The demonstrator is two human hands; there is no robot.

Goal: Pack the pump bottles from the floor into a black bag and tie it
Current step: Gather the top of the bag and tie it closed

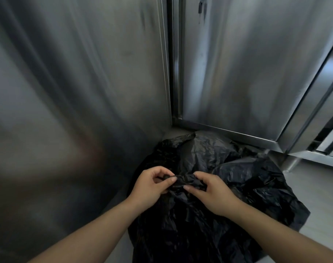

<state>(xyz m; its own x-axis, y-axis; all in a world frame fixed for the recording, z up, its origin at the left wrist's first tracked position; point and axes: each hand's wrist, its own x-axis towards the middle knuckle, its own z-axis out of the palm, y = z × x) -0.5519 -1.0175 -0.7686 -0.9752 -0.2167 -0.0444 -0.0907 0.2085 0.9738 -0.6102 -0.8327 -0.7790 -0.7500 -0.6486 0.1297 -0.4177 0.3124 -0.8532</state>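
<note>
Black bag (209, 215) neck bunched between us, left hand (150, 188) and right hand (213, 194) both pinching it beside the steel cabinet (237, 73) to knot.

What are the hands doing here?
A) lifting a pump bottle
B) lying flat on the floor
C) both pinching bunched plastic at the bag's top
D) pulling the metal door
C: the left hand and right hand each pinch the gathered neck of the black bag.
</note>
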